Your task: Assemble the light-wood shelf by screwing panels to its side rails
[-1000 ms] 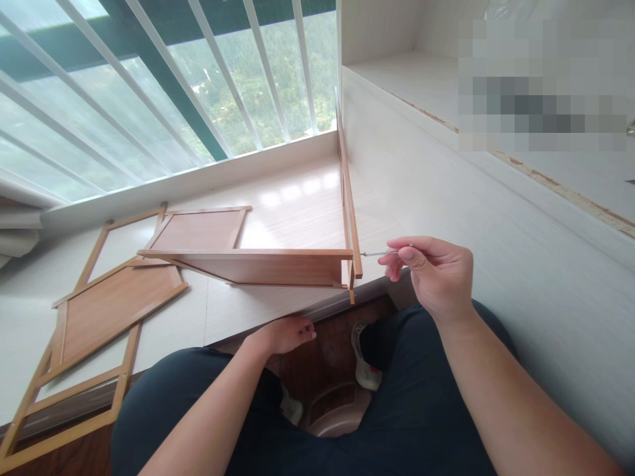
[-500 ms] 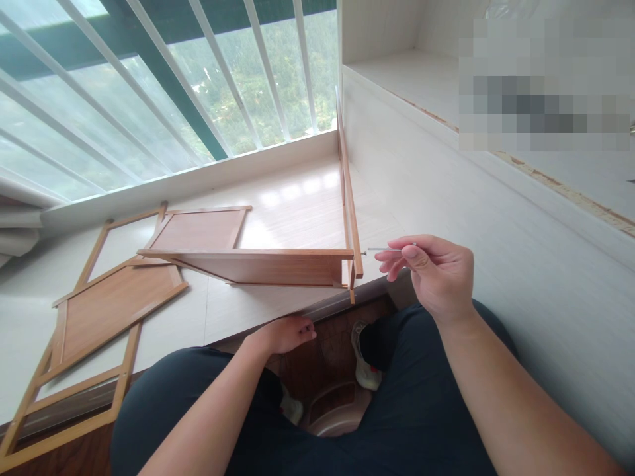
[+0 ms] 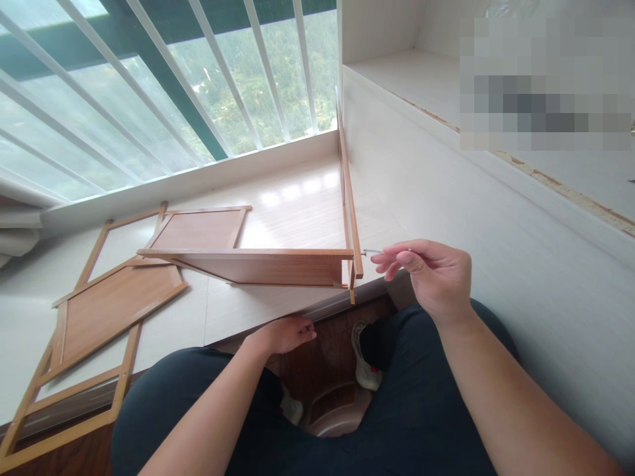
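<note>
Right hand (image 3: pixel 436 281) pinches a thin metal tool (image 3: pixel 384 251), probably a hex key, at the upright frame (image 3: pixel 348 198); keep it square. Left hand (image 3: pixel 285 332) curls loosely over the platform edge (image 3: pixel 317 307), gripping nothing visible.

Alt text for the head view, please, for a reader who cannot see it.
The right hand pinches a thin metal tool with its tip at the upright wooden frame, joined to a shelf panel on a white ledge. The left hand rests at the ledge's edge; more panels lie left.
</note>
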`<act>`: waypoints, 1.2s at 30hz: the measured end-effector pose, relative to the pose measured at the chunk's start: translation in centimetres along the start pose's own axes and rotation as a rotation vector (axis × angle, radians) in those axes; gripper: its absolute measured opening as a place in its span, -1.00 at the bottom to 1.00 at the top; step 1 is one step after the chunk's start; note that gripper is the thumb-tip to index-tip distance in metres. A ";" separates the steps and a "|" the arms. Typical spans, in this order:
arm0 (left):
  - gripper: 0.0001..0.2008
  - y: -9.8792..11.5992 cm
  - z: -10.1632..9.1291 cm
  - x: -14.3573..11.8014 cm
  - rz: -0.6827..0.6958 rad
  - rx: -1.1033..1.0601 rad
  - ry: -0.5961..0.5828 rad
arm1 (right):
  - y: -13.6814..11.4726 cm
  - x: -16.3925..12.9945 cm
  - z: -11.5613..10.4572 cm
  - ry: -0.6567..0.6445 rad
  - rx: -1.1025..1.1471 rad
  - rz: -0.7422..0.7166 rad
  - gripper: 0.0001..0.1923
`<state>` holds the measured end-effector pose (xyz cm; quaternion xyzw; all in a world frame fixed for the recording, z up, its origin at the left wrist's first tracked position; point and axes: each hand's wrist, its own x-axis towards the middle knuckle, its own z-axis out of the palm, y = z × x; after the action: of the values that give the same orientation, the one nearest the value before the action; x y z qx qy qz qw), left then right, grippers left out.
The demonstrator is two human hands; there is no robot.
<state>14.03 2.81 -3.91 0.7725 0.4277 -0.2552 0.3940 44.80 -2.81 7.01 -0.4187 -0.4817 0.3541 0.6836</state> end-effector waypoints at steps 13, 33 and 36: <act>-0.51 0.1 -0.1 -0.1 -0.007 0.004 -0.005 | 0.4 -0.1 -0.3 -0.019 0.021 -0.048 -0.91; -0.50 0.1 -0.1 -0.1 -0.001 0.023 -0.013 | 0.6 0.0 -0.4 -0.024 0.023 -0.053 -0.90; -0.50 0.2 -0.1 -0.2 -0.006 0.021 -0.007 | 0.6 0.1 -0.3 -0.026 0.021 -0.035 -0.90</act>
<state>14.12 2.77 -3.65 0.7743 0.4260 -0.2637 0.3866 45.06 -2.60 6.44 -0.3983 -0.4943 0.3524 0.6877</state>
